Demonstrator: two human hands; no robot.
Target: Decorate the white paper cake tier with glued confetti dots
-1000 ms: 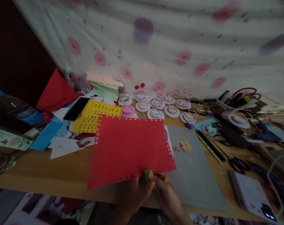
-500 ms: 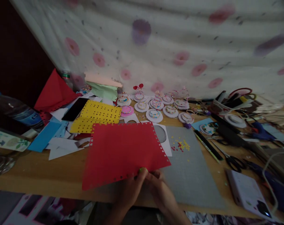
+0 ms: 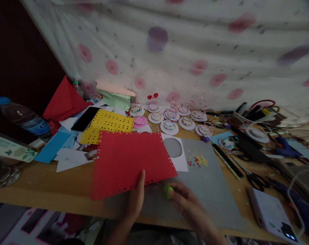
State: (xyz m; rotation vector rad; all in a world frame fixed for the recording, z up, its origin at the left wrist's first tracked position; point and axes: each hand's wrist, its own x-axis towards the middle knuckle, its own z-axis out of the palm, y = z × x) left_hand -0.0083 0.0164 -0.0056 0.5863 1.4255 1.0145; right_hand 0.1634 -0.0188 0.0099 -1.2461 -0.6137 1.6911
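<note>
My left hand point(image 3: 136, 200) grips a sheet of red paper point(image 3: 131, 160) by its near edge, thumb on top, fingers hidden underneath. Small holes run along the paper's edges. In my right hand point(image 3: 186, 200) is a small green hole punch point(image 3: 168, 192), pinched between the fingers just right of the paper and apart from it. Below lies a grey cutting mat point(image 3: 210, 197), with red and yellow paper dots point(image 3: 199, 160) scattered on it. A white card point(image 3: 183, 163) with a round cut-out lies partly beneath the red sheet.
Yellow punched paper point(image 3: 113, 120), a black phone point(image 3: 85, 118) and a bottle point(image 3: 24, 117) are at left. Several small decorated paper hats point(image 3: 169, 126) stand at the back. Scissors point(image 3: 255, 178), a pale phone point(image 3: 272, 212) and a glue gun point(image 3: 284, 146) lie at right.
My right hand has drawn away from the paper's near edge to the right, bringing the green punch with it. The red sheet has shifted slightly left, still in my left hand.
</note>
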